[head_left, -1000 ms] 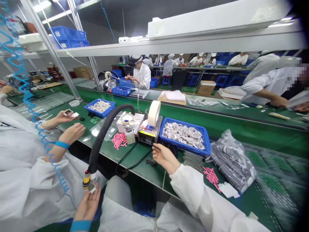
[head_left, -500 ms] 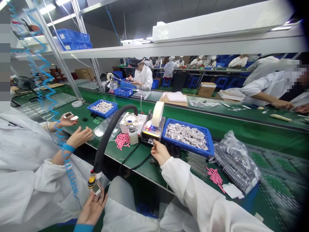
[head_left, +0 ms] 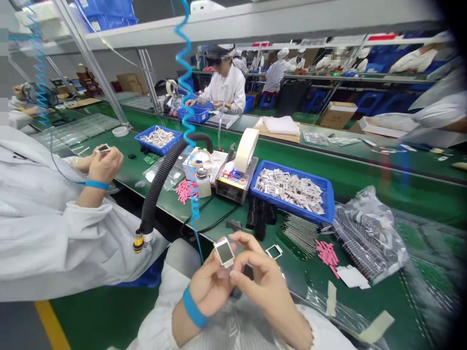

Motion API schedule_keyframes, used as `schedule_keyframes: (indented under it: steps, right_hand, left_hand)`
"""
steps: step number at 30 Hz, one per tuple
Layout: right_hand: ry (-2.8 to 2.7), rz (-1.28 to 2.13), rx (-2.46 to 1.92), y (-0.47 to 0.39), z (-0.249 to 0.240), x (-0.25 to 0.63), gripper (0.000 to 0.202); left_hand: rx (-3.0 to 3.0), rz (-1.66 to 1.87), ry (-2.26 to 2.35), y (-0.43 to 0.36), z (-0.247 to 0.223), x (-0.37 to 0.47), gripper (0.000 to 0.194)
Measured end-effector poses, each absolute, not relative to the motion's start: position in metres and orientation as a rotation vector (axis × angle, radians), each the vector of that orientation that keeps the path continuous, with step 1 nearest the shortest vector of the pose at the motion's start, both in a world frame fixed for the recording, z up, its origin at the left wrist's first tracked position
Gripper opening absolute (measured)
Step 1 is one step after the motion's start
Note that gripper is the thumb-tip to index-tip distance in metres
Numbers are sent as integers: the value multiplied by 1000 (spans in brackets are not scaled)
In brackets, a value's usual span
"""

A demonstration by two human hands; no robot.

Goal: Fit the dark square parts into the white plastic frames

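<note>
A small display module (head_left: pixel 225 253) with a grey screen and white frame is held up in my left hand (head_left: pixel 207 290), which wears a blue wristband (head_left: pixel 194 307). Close against its right side, my right hand (head_left: pixel 265 278) has its thumb and fingers bent together in a pinch. Anything between those fingertips is too small to make out. Just beyond my right hand, a white frame with a dark opening (head_left: pixel 274 251) lies on the green bench.
Behind my hands stand a tape dispenser (head_left: pixel 233 183) and a blue bin (head_left: pixel 329 194) of white frames. Pink strips (head_left: pixel 327 253) and a bagged stack (head_left: pixel 368 238) lie right. A black hose (head_left: pixel 159 187) arches left, near a co-worker's hands (head_left: pixel 105 165). A coiled blue cord (head_left: pixel 185 80) hangs ahead.
My right hand has left the tape dispenser and come to the display module. My left hand has carried the module right and up, away from the hose's end. The view has shifted.
</note>
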State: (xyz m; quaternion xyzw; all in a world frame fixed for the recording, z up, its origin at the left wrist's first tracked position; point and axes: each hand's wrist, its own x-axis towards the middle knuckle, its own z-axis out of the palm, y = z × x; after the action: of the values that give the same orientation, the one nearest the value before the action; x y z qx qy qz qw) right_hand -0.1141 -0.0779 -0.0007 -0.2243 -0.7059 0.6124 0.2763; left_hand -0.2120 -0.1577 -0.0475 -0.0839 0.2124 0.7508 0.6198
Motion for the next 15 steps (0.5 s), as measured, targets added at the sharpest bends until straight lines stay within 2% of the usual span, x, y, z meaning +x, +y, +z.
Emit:
schedule_keyframes:
  steps: [7, 15]
  right_hand:
    - [-1951, 1250, -702, -71, 6, -106, 12]
    - [-2058, 1074, -772, -60, 7, -105, 13]
  left_hand:
    - [-82, 1676, 455, -146, -29, -196, 30]
    - [-95, 1690, 493, -146, -30, -196, 32]
